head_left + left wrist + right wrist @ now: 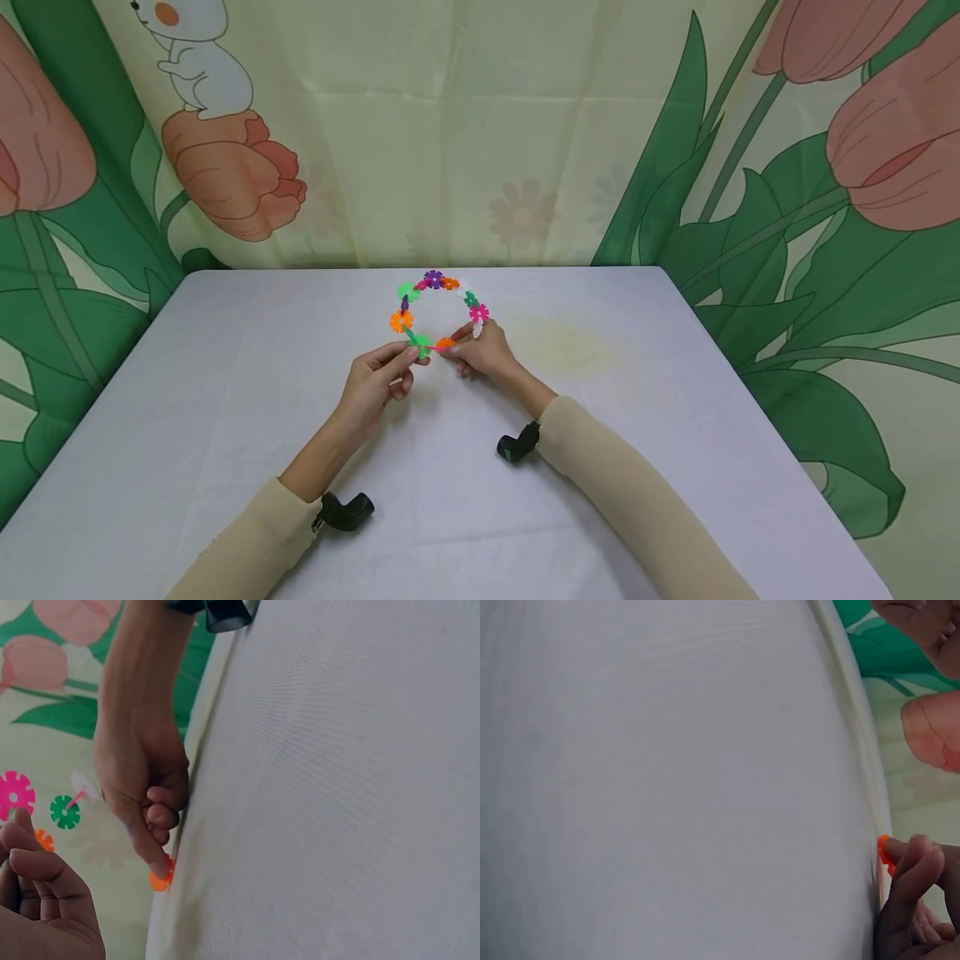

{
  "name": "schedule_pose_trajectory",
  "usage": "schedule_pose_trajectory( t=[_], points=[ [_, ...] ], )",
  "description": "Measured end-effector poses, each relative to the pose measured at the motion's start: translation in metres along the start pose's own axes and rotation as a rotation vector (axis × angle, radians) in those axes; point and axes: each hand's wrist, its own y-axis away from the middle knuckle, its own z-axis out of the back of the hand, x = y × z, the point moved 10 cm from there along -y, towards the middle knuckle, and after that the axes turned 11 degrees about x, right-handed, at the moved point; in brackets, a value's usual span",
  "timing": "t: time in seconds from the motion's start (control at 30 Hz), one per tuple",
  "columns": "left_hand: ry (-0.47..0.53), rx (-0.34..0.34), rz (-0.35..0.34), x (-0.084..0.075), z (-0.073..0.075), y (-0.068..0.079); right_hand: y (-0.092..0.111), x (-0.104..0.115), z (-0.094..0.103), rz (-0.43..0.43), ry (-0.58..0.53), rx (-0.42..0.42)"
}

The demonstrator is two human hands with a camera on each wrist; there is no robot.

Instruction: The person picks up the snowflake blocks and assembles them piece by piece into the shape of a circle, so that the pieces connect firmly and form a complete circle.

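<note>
A ring of interlocking plastic snowflake discs [433, 279], in purple, orange, green, pink and white, is held up over the far part of the table. My left hand [378, 379] pinches a light green disc [422, 342] at the ring's near side between thumb and forefinger. Just right of it, my right hand [486, 350] pinches an orange disc [446, 342], which shows at its fingertips in the left wrist view too. A pink disc [479, 313] and a white one stand above the right hand's knuckles. In the right wrist view the fingers hide most of the ring.
A white-covered table [637, 500] spreads under both arms, its far edge just behind the ring. Behind it hangs a curtain [450, 167] printed with tulips and a rabbit. Black wrist cameras [347, 512] sit at both beige sleeves.
</note>
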Motion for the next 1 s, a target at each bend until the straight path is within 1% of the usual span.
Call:
schedule_pose_trajectory(
  t=[0.1, 0.17, 0.33, 0.53, 0.63, 0.77, 1.0],
  points=[
    [-0.001, 0.005, -0.001, 0.001, -0.001, 0.000, 0.003, -0.001, 0.004, -0.001, 0.018, 0.011],
    [-0.004, 0.006, 0.000, 0.002, -0.001, 0.000, 0.006, -0.003, 0.006, -0.012, 0.049, 0.041],
    [-0.019, 0.012, 0.014, 0.004, -0.001, 0.000, 0.018, -0.009, 0.009, -0.040, 0.096, 0.149],
    [-0.012, 0.026, 0.021, 0.007, -0.003, -0.002, 0.037, -0.010, 0.013, -0.012, 0.111, 0.262],
    [-0.019, 0.031, 0.032, 0.010, -0.003, -0.002, 0.048, -0.007, 0.012, 0.012, 0.096, 0.331],
    [-0.029, 0.034, 0.038, 0.011, -0.004, -0.003, 0.060, 0.003, 0.011, 0.058, 0.046, 0.407],
    [-0.048, 0.036, 0.038, 0.012, -0.005, -0.003, 0.074, 0.022, 0.005, 0.131, -0.042, 0.486]
  ],
)
